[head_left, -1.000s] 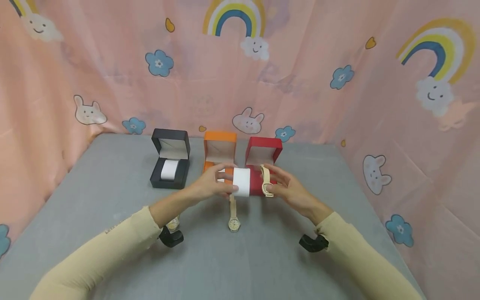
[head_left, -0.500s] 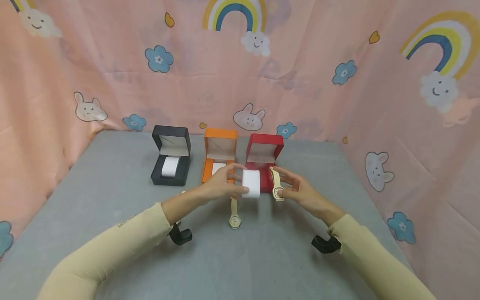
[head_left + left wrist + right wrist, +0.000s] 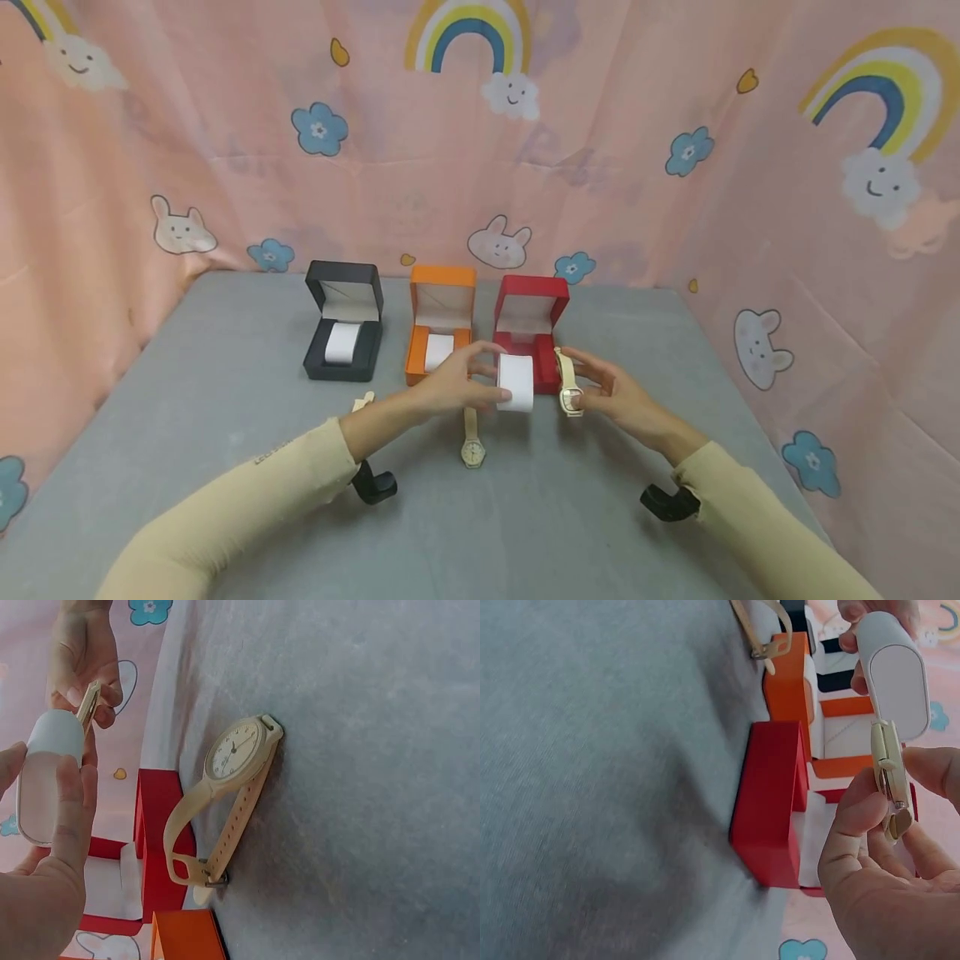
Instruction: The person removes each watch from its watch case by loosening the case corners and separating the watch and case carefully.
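Observation:
My left hand (image 3: 457, 383) pinches a white watch cushion (image 3: 516, 385) between thumb and fingers, above the table in front of the red watch box (image 3: 532, 286). Just right of it, my right hand (image 3: 622, 408) grips a cream wristwatch (image 3: 569, 392) by its edges. In the right wrist view the watch (image 3: 889, 769) is edge-on and appears close to the cushion (image 3: 900, 686); whether they touch cannot be told. The open red box has a bare red inside. A second cream watch (image 3: 236, 754) lies on the table below my left hand.
An open black box (image 3: 343, 287) and an open orange box (image 3: 442, 283) stand left of the red one, each with a white cushion inside. Another watch (image 3: 363, 402) is partly hidden behind my left forearm. A patterned pink curtain (image 3: 405, 192) hangs behind the grey table (image 3: 525, 533).
Both hands have moved right and a little toward me, with the cushion and watch in them. The cushion has come from before the orange box's edge to before the red box.

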`<state>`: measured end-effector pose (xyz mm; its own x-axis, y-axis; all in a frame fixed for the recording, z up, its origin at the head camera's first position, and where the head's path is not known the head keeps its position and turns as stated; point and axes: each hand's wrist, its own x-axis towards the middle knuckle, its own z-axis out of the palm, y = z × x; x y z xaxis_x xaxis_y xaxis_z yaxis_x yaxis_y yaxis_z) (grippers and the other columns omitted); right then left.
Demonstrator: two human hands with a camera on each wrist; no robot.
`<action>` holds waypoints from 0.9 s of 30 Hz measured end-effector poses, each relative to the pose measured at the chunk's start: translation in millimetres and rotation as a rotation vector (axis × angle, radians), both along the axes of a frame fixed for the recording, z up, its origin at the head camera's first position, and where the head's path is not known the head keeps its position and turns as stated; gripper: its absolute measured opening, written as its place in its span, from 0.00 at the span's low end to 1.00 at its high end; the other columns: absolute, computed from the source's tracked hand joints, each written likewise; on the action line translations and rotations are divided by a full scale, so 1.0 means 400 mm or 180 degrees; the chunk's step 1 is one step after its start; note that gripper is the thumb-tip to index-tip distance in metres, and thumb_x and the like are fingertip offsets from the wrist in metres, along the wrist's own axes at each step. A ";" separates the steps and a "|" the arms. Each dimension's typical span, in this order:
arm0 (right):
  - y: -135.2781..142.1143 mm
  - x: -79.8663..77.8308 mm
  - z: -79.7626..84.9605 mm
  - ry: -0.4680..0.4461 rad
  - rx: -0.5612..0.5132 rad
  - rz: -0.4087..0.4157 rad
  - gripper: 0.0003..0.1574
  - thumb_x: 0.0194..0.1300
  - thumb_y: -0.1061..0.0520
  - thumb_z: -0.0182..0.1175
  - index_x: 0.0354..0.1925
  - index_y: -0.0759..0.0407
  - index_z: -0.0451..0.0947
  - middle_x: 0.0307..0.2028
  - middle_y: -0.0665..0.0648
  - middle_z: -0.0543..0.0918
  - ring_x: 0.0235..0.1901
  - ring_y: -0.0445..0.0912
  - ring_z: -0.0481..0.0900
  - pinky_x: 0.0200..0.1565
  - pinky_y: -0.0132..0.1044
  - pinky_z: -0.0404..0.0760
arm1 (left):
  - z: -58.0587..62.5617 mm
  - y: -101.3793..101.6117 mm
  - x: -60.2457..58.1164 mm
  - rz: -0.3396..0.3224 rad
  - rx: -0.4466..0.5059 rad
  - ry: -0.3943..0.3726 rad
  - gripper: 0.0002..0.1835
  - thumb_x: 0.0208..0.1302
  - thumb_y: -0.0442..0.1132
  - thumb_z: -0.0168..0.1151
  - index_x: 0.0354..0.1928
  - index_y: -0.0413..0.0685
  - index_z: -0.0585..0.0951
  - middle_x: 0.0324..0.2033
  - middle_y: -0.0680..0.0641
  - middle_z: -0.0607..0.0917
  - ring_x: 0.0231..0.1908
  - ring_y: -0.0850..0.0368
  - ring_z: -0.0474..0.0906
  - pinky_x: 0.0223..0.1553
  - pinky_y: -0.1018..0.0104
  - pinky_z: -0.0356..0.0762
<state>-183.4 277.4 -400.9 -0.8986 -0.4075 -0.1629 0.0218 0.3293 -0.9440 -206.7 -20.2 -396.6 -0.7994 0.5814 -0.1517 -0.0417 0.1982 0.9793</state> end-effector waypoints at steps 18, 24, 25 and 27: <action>0.060 0.020 -0.015 0.0038 0.0253 0.0021 0.45 0.69 0.57 0.64 0.78 0.50 0.57 0.76 0.67 0.59 0.73 0.64 0.57 0.56 0.34 0.77 | -0.027 0.037 0.019 -0.0008 0.0013 -0.0047 0.32 0.63 0.35 0.71 0.67 0.50 0.69 0.59 0.37 0.79 0.44 0.49 0.84 0.45 0.55 0.88; 0.076 0.025 -0.021 0.0047 0.0337 0.0020 0.46 0.69 0.55 0.64 0.78 0.48 0.57 0.77 0.65 0.58 0.75 0.64 0.55 0.59 0.39 0.76 | -0.030 0.049 0.030 -0.0087 0.0014 -0.0071 0.33 0.63 0.35 0.70 0.68 0.50 0.68 0.58 0.38 0.79 0.47 0.50 0.82 0.45 0.57 0.88; 0.079 0.025 -0.022 0.0048 0.0356 0.0012 0.46 0.68 0.55 0.65 0.78 0.48 0.57 0.77 0.65 0.58 0.75 0.64 0.55 0.59 0.40 0.76 | -0.029 0.051 0.031 -0.0102 0.0009 -0.0068 0.33 0.63 0.35 0.70 0.68 0.50 0.68 0.59 0.38 0.79 0.47 0.50 0.82 0.45 0.57 0.88; 0.083 0.025 -0.024 0.0062 0.0393 0.0003 0.46 0.68 0.54 0.65 0.78 0.47 0.57 0.77 0.64 0.58 0.74 0.64 0.54 0.60 0.43 0.76 | -0.025 0.056 0.034 -0.0123 0.0007 -0.0059 0.32 0.63 0.35 0.70 0.67 0.50 0.68 0.59 0.39 0.79 0.47 0.50 0.82 0.45 0.57 0.88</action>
<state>-173.5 310.4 -410.4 -0.9016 -0.3863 -0.1944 0.0034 0.4433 -0.8964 -193.1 2.1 -406.7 -0.7733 0.6122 -0.1650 -0.0524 0.1978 0.9789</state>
